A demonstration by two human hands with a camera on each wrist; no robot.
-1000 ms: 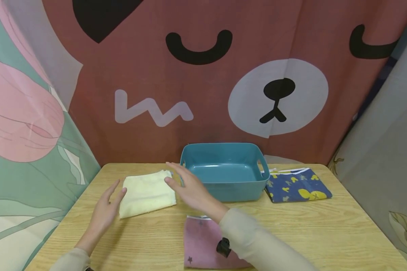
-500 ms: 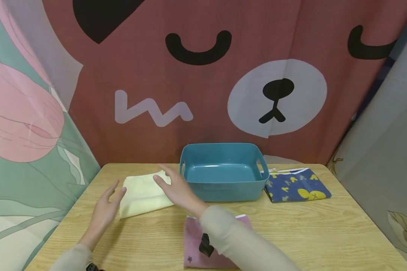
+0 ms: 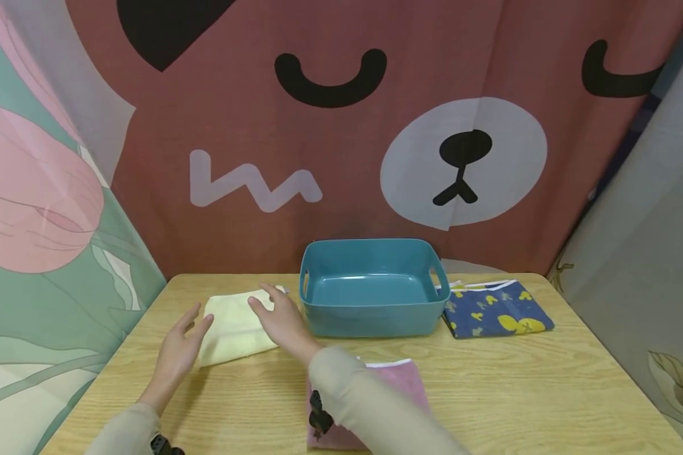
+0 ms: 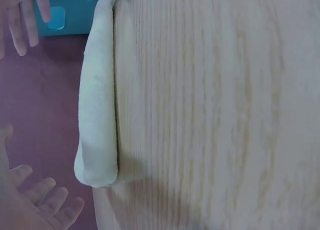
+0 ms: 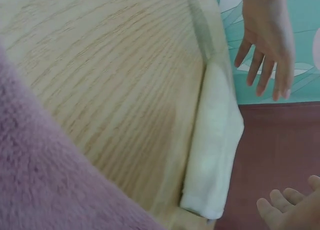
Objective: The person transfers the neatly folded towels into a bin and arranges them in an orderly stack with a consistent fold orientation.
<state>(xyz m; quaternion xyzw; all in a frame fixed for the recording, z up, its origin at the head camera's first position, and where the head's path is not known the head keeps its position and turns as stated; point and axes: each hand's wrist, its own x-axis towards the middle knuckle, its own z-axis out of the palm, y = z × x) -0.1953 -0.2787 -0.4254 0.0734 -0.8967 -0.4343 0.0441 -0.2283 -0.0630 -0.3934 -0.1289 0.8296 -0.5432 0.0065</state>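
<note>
A folded pale yellow towel [image 3: 236, 328] lies on the left part of the table. My left hand [image 3: 179, 347] is at its left edge, fingers extended and holding nothing. Over the towel's right edge hovers my right hand [image 3: 284, 322], also with straight fingers and nothing in it. Both wrist views show the towel as a thick, low fold on the wood, with the hands apart from it: the left hand [image 4: 37, 200] in the left wrist view, the right hand [image 5: 292, 210] in the right wrist view. My right forearm passes above a folded pink towel [image 3: 395, 379], hiding part of it.
A teal basket [image 3: 375, 321] with handle holes stands at the back middle of the table [image 3: 518, 392]. Right beside it lies a folded blue towel [image 3: 495, 309] with yellow patterns. A curtain with a bear face [image 3: 341, 145] hangs behind the table's back edge.
My right hand has moved left, from beside the basket to over the yellow towel's right part. The left hand has barely moved. The towels and basket stay in place.
</note>
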